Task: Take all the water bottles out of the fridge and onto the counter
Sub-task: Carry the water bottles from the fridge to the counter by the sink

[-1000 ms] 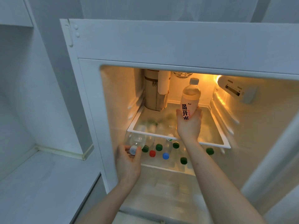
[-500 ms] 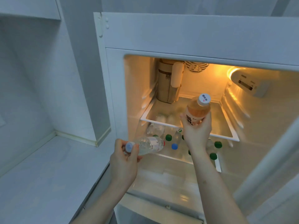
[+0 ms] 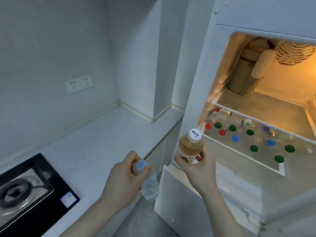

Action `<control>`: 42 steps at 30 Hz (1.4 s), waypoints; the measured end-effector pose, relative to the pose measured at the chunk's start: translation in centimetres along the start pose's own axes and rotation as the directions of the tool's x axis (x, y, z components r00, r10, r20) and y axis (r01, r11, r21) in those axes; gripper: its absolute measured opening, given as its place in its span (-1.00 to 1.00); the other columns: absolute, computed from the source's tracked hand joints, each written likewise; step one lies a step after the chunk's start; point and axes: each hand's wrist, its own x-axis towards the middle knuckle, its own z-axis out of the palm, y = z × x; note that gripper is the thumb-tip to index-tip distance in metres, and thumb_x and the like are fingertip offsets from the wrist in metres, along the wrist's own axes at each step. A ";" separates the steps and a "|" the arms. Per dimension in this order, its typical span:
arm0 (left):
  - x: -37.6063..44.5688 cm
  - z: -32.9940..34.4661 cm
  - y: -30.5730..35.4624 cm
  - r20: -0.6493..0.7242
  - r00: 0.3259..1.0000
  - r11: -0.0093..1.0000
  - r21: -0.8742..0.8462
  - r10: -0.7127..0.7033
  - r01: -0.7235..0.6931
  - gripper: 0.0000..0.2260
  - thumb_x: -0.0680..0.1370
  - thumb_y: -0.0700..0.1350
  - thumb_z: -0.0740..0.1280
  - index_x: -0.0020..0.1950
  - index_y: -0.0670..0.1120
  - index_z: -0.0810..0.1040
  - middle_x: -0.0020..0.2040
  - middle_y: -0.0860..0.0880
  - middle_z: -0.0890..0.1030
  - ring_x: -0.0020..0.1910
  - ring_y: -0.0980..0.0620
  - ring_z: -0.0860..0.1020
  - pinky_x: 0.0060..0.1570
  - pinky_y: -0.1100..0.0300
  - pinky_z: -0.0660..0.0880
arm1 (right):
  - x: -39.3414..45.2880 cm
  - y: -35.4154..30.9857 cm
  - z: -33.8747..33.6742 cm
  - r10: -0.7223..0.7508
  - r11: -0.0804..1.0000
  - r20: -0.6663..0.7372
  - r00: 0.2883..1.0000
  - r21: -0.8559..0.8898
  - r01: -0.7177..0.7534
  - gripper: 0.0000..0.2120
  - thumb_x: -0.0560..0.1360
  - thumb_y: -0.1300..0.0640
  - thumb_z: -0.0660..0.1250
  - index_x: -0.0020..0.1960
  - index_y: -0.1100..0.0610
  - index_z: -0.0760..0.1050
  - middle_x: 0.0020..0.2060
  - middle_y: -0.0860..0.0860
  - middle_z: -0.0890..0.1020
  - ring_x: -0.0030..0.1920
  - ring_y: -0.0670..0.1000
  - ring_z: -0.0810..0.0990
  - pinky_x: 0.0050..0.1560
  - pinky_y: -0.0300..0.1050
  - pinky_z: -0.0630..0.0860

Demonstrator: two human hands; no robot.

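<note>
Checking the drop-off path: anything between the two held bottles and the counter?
Nothing visible. The left hand holds the clear bottle and the right hand holds the white-capped bottle, both at the fridge's front edge. The counter to the left is bare up to the black cooktop.

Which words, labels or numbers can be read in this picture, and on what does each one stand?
White bottle cap: printed characters, too blurred to read.
Bottle label: dark characters, mostly hidden.
Purple cap in the fridge: "9" or "6", cannot tell.
Sticker on the black cooktop: too small.
</note>
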 end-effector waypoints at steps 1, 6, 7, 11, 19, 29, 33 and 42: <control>-1.1 -1.2 -1.2 -0.026 0.999 1.000 0.009 -0.029 0.029 -0.77 0.55 0.05 0.46 -0.12 -0.01 0.46 -0.33 -0.13 0.54 -0.37 -0.15 0.53 -0.33 -0.21 0.59 | -1.2 -0.1 1.5 0.014 1.000 0.047 0.999 -0.003 -0.014 -0.59 0.32 0.31 0.64 0.06 0.01 0.63 -0.06 -0.10 0.72 -0.03 -0.12 0.69 0.04 -0.31 0.55; -8.4 -8.5 -5.7 -0.184 0.968 0.984 0.020 -0.169 0.176 -0.76 0.53 0.04 0.48 -0.14 0.00 0.45 -0.36 -0.16 0.51 -0.41 -0.18 0.49 -0.38 -0.15 0.60 | -7.3 -1.5 9.9 0.045 0.999 0.344 0.938 -0.010 -0.044 -0.54 0.33 0.23 0.66 0.15 -0.03 0.63 -0.03 -0.16 0.74 0.02 -0.10 0.70 0.08 -0.25 0.58; -9.6 -9.8 -6.4 -0.224 0.959 0.983 0.026 -0.174 0.184 -0.75 0.53 0.04 0.48 -0.14 0.00 0.44 -0.37 -0.16 0.51 -0.40 -0.20 0.50 -0.39 -0.13 0.59 | -8.1 -2.0 11.4 0.046 0.999 0.399 0.916 -0.012 -0.045 -0.52 0.32 0.23 0.67 0.17 -0.04 0.62 -0.02 -0.17 0.74 0.03 -0.11 0.69 0.09 -0.28 0.57; -13.9 -15.2 -9.1 -0.371 0.895 0.960 0.030 -0.249 0.280 -0.77 0.51 0.11 0.48 -0.09 0.02 0.49 -0.36 -0.13 0.52 -0.34 -0.21 0.53 -0.29 -0.17 0.60 | -10.9 -3.5 17.9 0.029 0.999 0.577 0.816 -0.032 -0.013 -0.51 0.28 0.23 0.68 0.11 -0.09 0.61 -0.07 -0.15 0.74 -0.04 -0.12 0.70 0.03 -0.29 0.57; -21.8 -23.8 -12.6 -0.664 0.627 0.867 -0.065 -0.407 0.495 -0.77 0.52 0.09 0.48 -0.14 0.07 0.46 -0.34 -0.12 0.55 -0.34 -0.17 0.57 -0.31 -0.06 0.58 | -15.3 -6.8 31.7 -0.068 0.998 0.884 0.463 0.059 0.033 -0.49 0.29 0.22 0.71 0.12 -0.10 0.61 -0.08 -0.20 0.74 -0.04 -0.18 0.69 -0.09 -0.41 0.55; -35.6 -29.8 -14.6 -0.872 0.124 0.730 -0.309 -0.473 0.609 -0.78 0.50 0.10 0.49 -0.10 0.07 0.49 -0.33 -0.06 0.56 -0.39 -0.09 0.60 -0.28 -0.12 0.62 | -26.8 -11.2 44.4 -0.172 0.982 0.983 -0.070 0.177 0.068 -0.53 0.32 0.29 0.67 0.12 -0.05 0.62 -0.06 -0.05 0.74 -0.04 -0.04 0.71 -0.10 -0.23 0.64; -42.0 -31.7 -14.9 -0.894 -0.048 0.688 -0.376 -0.445 0.621 -0.77 0.48 0.13 0.49 -0.09 0.06 0.50 -0.37 0.02 0.49 -0.42 0.02 0.50 -0.22 -0.16 0.62 | -32.9 -13.5 47.5 -0.189 0.969 0.951 -0.244 0.221 0.113 -0.56 0.30 0.21 0.65 0.09 -0.07 0.61 -0.09 -0.05 0.73 -0.09 -0.02 0.70 -0.06 -0.08 0.68; -57.7 -36.2 -16.0 -0.879 -0.179 0.682 -0.459 -0.442 0.569 -0.72 0.45 0.19 0.48 -0.10 0.04 0.50 -0.31 -0.04 0.55 -0.29 -0.19 0.57 -0.24 -0.24 0.63 | -49.5 -18.7 50.9 -0.241 0.932 0.884 -0.402 0.325 0.157 -0.66 0.28 0.19 0.61 -0.04 -0.06 0.59 -0.18 -0.05 0.70 -0.21 -0.09 0.64 -0.12 -0.18 0.59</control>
